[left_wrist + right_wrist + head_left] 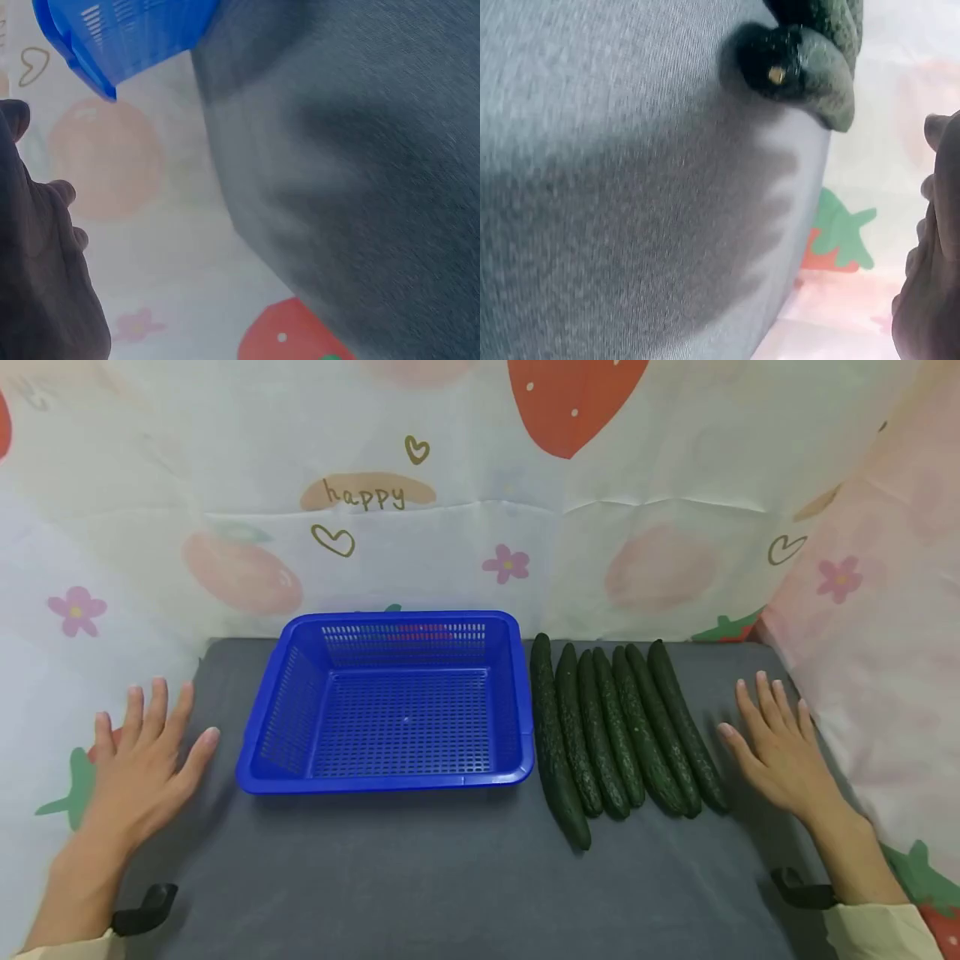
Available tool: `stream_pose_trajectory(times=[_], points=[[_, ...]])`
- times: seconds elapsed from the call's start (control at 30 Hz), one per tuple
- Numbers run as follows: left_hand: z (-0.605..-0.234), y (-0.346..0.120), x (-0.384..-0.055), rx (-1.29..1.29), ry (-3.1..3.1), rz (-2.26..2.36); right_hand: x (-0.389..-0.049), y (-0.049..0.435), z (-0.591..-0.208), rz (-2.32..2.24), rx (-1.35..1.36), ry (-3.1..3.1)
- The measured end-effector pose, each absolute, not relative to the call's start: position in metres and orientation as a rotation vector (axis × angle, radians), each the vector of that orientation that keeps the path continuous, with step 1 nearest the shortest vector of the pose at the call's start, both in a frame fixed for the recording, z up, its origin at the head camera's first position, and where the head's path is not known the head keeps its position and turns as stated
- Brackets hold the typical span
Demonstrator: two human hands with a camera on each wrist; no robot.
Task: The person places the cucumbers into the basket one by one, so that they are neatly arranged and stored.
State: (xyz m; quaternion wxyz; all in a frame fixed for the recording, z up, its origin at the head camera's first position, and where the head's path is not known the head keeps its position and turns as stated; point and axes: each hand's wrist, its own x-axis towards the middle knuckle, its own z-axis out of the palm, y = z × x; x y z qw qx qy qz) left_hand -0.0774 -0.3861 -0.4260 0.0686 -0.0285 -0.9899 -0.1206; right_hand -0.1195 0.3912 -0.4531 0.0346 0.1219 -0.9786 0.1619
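Observation:
My left hand (pixel 142 764) is held with fingers spread over the left edge of the table, left of a blue plastic basket (pixel 390 783). It holds nothing; in the left wrist view the hand (pixel 45 262) is dark at the left side, apart from the basket (pixel 142 37). On the right, my right hand (pixel 783 756) is also spread and holds nothing, beside a row of several dark green cucumbers (pixel 630 735). The right wrist view has a cucumber's end (pixel 802 75) near the top, with the right hand (pixel 934 255) at the right edge, above its own shadow.
A grey cloth (pixel 420 877) covers the table. The basket's slotted floor shows from above, and the leftmost cucumber (pixel 555 743) lies right along its right side. Behind and at the sides hangs a white printed curtain (pixel 465 560) with fruit, flowers and hearts.

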Motion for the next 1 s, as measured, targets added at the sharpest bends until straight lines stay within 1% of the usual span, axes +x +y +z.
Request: stream_pose_trajectory(times=[0.2,0.53,0.67,0.83,1.0], points=[[-0.42,-0.372,-0.086,-0.162,-2.94,-0.431,-0.117,0.387,-0.454,0.5,0.391,-2.993],[-0.419,-0.345,-0.113,-0.348,-2.803,-0.62,-0.115,0.384,-0.453,0.52,0.414,-2.956],[-0.421,-0.352,-0.121,-0.283,-2.769,-0.725,-0.115,0.377,-0.452,0.568,0.394,-2.979],[-0.426,-0.369,-0.118,-0.207,-2.709,-0.892,-0.12,0.364,-0.452,0.628,0.387,-2.989],[-0.431,-0.363,-0.116,-0.195,-2.79,-0.895,-0.127,0.355,-0.449,0.641,0.383,-3.022]])
